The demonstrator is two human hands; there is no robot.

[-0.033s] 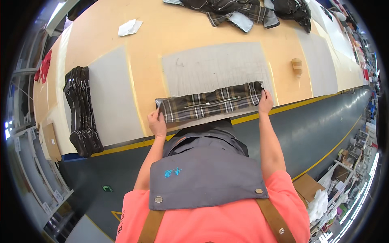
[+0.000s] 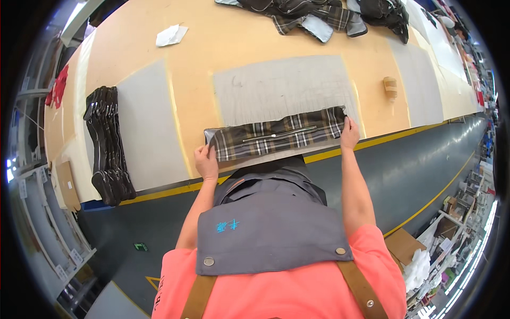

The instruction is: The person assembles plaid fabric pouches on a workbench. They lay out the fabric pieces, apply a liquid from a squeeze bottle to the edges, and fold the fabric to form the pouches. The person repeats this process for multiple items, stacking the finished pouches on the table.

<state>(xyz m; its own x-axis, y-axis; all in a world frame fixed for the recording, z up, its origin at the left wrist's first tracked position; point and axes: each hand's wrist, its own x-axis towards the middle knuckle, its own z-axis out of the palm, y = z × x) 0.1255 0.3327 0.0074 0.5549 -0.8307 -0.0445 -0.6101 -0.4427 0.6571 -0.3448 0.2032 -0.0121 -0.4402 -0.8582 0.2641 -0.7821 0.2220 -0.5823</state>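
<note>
Plaid fabric piece point(image 2: 281, 128) laid lengthwise between the two sets of fingers, its left end pinched by the left hand point(image 2: 206, 161), its right end by the right hand point(image 2: 349, 133), fingers narrowed on both edges, zip point(image 2: 279, 134) seen midway between them

Dark plaid fabric strip point(image 2: 276, 143), zipper point(image 2: 297, 131) along its middle, spread at the near edge of the table point(image 2: 196, 95)
</note>
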